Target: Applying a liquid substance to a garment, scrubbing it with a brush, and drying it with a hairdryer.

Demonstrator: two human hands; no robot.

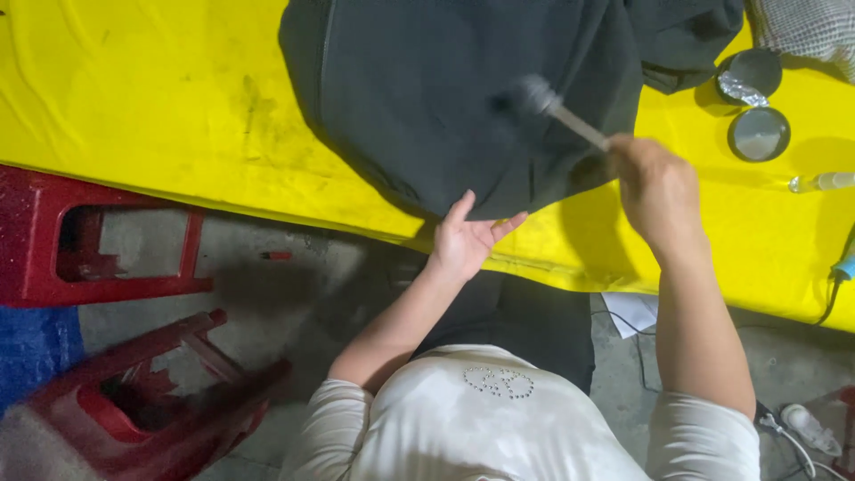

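A dark green-black garment (427,98) lies spread on a yellow-covered table (134,107). My right hand (655,191) grips the pale handle of a brush (557,109), whose blurred head is over the cloth near its middle. My left hand (465,240) is at the table's near edge, fingers spread, its fingertips under the garment's lower hem, holding nothing else.
Two round tins (757,102) stand on the table at the far right, one with foil in it, beside a checked cloth (806,27) and a small bottle (824,182). Red plastic stools (107,240) stand on the floor at left. A cable (842,276) hangs off the right edge.
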